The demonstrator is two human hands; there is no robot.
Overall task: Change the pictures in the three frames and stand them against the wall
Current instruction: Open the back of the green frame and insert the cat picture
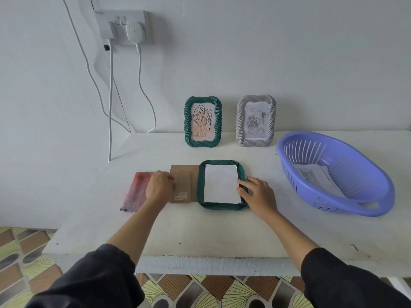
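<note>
Fingers (170, 179): left hand (158, 188) pinches cardboard backing (184, 174); right hand (259, 194) spread on face-down frame (222, 206); basket (360, 172) beside.

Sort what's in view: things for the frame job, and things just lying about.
For the job: lying green frame with white sheet; cardboard backing, held by left hand; right hand resting on that frame; standing green frame; grey frame; purple basket of prints.

Lying about: pink cloth (perhaps for wiping); wall plugs; cables.

Barcode label (181, 194) print too small to read, pink cloth (135, 192) partly under left hand (159, 187), its fingertips hidden, drawings on papers (318, 174) in basket (358, 152) blurred
</note>
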